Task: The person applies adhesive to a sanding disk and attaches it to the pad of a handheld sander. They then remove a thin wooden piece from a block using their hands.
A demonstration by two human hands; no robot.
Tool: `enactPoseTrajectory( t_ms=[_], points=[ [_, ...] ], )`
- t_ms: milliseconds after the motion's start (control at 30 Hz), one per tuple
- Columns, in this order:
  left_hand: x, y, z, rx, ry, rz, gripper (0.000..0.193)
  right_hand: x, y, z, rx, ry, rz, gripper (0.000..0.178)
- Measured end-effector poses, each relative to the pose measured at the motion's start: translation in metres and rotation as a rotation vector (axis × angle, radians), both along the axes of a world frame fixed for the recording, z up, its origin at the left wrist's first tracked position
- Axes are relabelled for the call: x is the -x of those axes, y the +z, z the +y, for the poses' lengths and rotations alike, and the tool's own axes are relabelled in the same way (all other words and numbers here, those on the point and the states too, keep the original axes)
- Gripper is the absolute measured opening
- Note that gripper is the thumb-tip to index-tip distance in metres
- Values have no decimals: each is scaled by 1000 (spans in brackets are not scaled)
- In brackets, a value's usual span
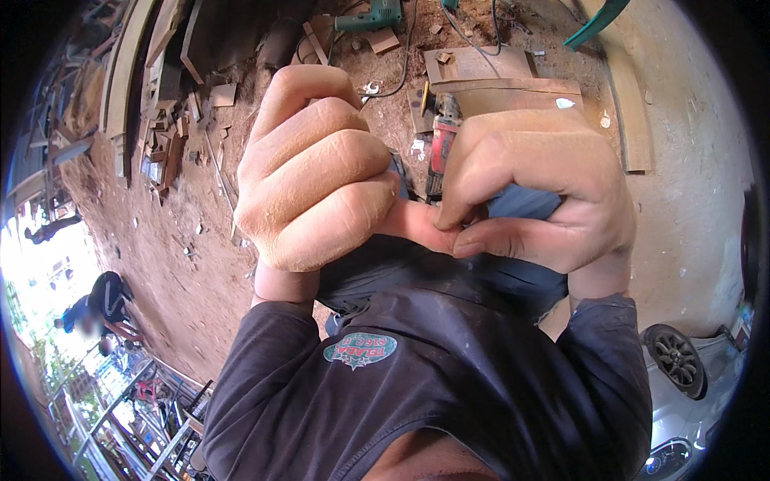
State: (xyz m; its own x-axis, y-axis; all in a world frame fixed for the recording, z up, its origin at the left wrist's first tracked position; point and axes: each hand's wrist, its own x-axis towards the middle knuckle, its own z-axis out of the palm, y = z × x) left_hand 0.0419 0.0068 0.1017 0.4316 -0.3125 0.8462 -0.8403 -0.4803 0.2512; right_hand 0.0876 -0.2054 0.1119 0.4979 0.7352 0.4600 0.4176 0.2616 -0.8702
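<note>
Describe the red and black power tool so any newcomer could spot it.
On the brown, littered ground, look beyond and between the person's bare left hand and bare right hand. There lies the red and black power tool. Its red body and round yellowish disc distinguish it from the green power tool farther off.

Fine powder leaves the left hand (313, 172) matt and dusty. The dark shirt (449, 345) is matt cloth; the floor (184, 232) rough, gritty; the wooden board (513, 64) bare, dull; the red power tool (440, 144) smooth-looking plastic.

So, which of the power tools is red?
The grinder-like tool, seen between left hand and right hand, has a red body; the green tool lies near the top edge.
</note>
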Motion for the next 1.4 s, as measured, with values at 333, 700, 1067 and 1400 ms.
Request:
enactPoseTrajectory(
  t_ms=[333, 700, 1067, 1400],
  points=[
    [-7, -2, -1, -36, 14, -46, 39, -3, 2, -6, 58, -6, -85, 21],
    [-8, 0, -1, -112, 41, -56, 37, -1, 4, -11, 101, -75, -130, 20],
    [-10, 0, 1, -115, -11, -55, 39, 1, 0, -6, 42, -98, -198, 21],
    [-19, -7, 4, -92, 20, -114, 44, 3, 0, -7, 95, -161, -394, 22]
  ],
)
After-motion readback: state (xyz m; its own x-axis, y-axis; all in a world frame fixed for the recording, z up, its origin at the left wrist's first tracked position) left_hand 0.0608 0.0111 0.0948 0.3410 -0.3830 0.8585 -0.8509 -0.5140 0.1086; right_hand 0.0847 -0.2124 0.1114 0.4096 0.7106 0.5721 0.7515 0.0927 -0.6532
